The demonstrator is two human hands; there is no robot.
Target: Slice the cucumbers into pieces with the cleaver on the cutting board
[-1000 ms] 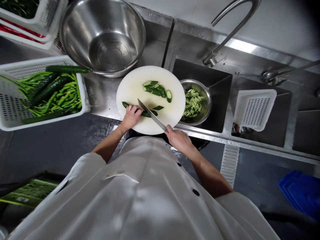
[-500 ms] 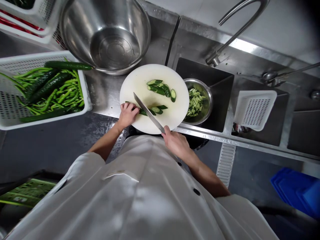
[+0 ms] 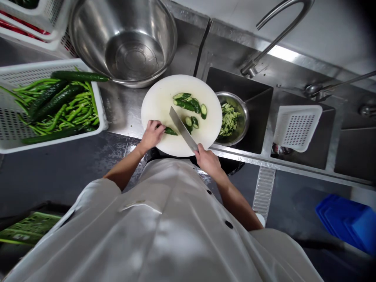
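On the round white cutting board, my left hand curls its fingers over a length of cucumber, most of which is hidden beneath them. My right hand grips the handle of a kitchen knife. The blade lies slanted over the board, between the held cucumber and some cut cucumber pieces. Farther back on the board rests another group of cut pieces, with pale flesh and dark green skin.
Right of the board, a metal bowl of pale green slices sits in the sink. At left stands a white basket with cucumbers and green peppers. A large steel basin is behind. Rightward are a faucet and a white basket.
The knife has moved right, away from my left hand, pushing cut cucumber pieces toward the board's middle. My left hand still holds the cucumber and has shifted only slightly.
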